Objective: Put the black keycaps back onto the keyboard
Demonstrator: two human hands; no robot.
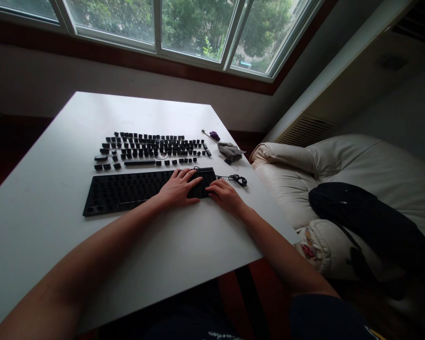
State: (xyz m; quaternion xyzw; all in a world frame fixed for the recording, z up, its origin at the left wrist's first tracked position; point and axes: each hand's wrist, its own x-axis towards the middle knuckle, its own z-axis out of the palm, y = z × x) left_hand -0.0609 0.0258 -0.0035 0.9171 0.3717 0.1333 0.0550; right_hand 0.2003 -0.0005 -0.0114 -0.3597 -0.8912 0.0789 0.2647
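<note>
Daylight from the window leaves a pale glare on the far end of the table. The room is dim, darkest toward the right edge; wide-angle distortion stretches the sides, and the keyboard shows murky detail.

Loose keycaps block the way just beyond the left hand's fingers, with open tabletop farther past them; outward from the right hand's fingers, a coiled cable and grey cloth obstruct passage — on the fingers' near side, I see free room between the forearms.
</note>
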